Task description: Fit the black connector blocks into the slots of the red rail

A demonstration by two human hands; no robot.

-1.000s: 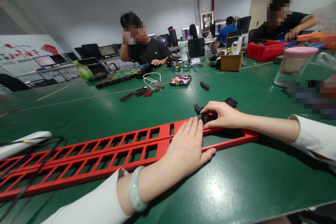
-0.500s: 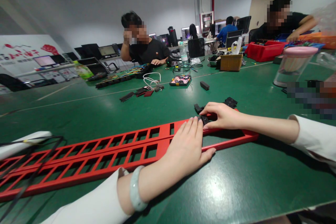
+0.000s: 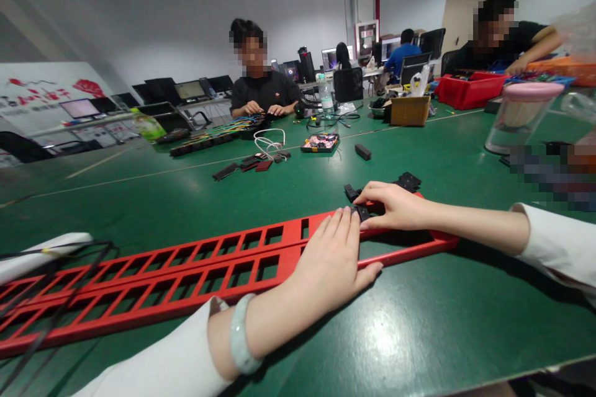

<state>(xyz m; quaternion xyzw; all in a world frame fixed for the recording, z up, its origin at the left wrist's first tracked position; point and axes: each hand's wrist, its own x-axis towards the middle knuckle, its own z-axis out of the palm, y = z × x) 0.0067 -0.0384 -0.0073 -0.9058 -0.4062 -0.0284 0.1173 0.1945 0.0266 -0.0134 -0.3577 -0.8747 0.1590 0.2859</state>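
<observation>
on my feed the red slotted frame (image 3: 186, 273) lies flat on the green desk (image 3: 419, 322). it runs from the near left corner towards the middle, and its right end stops just under the 2 hands. the left hand (image 3: 333, 254) rests palm down on the frame's 2 rails near that end. its fingers are stretched out flat and together, gripping nothing, only pressing. a pale bangle (image 3: 238, 335) sits on that wrist.

the right hand (image 3: 395, 205) comes in from the right and lies over the far rail. its fingers are curled, with the tips closed on a small black clip (image 3: 362, 212) that touches the frame just beside the left fingertips. more loose black clips (image 3: 410, 181) lie on the desk just beyond the hand.

i judge the frame to be stiff and light, but long enough to swing or flex if lifted by 1 end, so the solid rails are the place to hold it, not the thin cross bars. the clip looks hard, tiny and easy to let slip, best pinched by its sides.

a pink-lidded jar (image 3: 521, 115) stands far right, and a co-worker (image 3: 261, 90) sits at the far side with both hands on a cable bundle.
</observation>
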